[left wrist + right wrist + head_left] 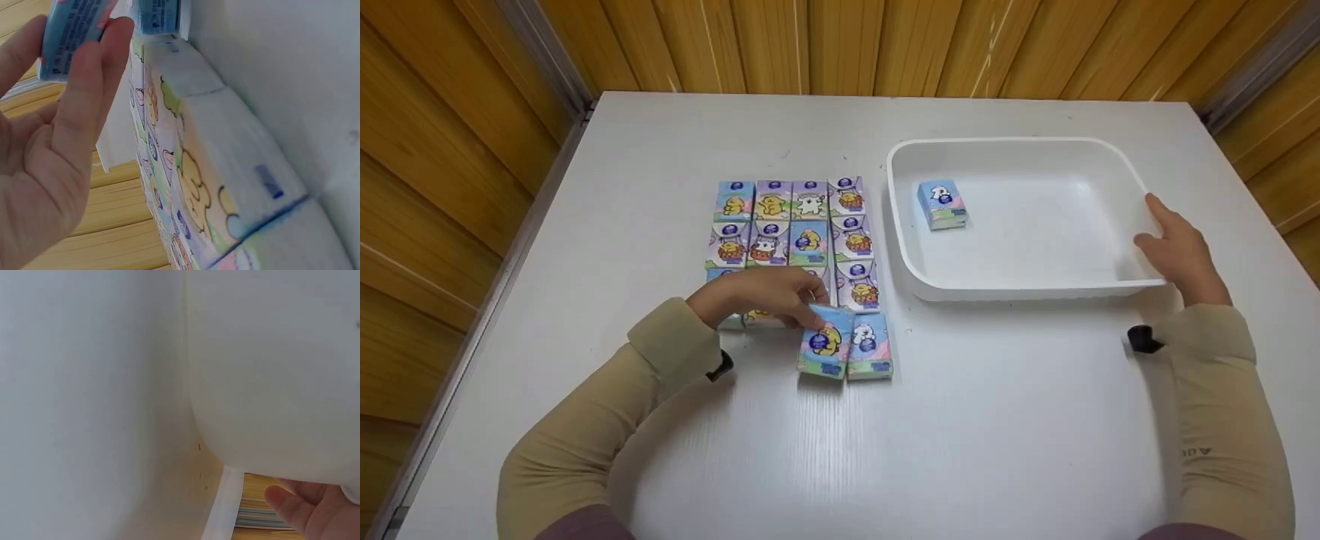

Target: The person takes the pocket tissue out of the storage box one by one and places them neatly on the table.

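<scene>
My left hand [769, 292] pinches a small blue tissue pack [826, 345] with a yellow cartoon figure, between thumb and fingers. In the left wrist view the held pack is tilted, its printed side facing the camera. Right beside it on the table lies another blue tissue pack [870, 349] with a white figure. Behind and under my left hand, several cartoon tissue packs [808, 244] form tight rows, partly covered by the hand. My right hand [1181, 251] grips the right wall of a white plastic tub [997, 291]. One blue tissue pack [943, 202] sits inside, near the tub's left wall.
The white table [997, 435] carries everything. Yellow wood-plank panels [840, 49] stand behind its far edge and at both sides. A dark wrist device [1144, 339] shows at the right cuff and another [721, 367] at the left.
</scene>
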Tool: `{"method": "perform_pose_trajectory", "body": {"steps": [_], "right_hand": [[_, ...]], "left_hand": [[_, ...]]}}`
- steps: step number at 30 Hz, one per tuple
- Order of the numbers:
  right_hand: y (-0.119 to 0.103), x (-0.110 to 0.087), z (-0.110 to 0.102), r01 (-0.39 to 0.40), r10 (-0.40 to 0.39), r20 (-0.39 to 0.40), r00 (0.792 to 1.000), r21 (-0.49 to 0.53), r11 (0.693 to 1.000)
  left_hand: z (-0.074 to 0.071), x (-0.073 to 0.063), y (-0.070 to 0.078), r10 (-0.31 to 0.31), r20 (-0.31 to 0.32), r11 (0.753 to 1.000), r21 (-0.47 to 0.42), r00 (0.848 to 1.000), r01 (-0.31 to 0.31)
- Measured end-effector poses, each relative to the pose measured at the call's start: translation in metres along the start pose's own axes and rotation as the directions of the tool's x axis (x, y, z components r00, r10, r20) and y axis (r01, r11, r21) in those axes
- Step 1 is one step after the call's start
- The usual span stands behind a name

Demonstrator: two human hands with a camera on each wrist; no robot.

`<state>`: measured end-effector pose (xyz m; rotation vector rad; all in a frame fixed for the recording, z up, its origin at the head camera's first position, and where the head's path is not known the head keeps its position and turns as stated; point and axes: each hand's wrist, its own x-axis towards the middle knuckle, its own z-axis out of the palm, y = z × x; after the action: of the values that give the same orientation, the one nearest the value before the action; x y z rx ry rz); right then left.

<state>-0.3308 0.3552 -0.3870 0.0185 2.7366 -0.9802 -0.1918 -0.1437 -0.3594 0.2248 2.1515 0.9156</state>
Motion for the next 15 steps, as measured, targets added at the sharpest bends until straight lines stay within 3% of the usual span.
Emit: {"method": "perform_pose_trajectory", "body": {"steps": [8, 15], "right_hand": [[0.001, -0.001, 0.000, -0.004, 0.004, 0.005, 1.000, 0.014, 1.000], [0.002, 0.000, 0.000, 0.001, -0.001, 0.002, 1.000, 0.015, 1.000]], "left_hand": [[0.009, -0.004, -0.007, -0.049, -0.035, 0.998, 0.029, 0.998, 0.050], [0.016, -0.008, -0.010, -0.106, -0.128, 0.993, 0.041, 0.986, 0.112]]}}
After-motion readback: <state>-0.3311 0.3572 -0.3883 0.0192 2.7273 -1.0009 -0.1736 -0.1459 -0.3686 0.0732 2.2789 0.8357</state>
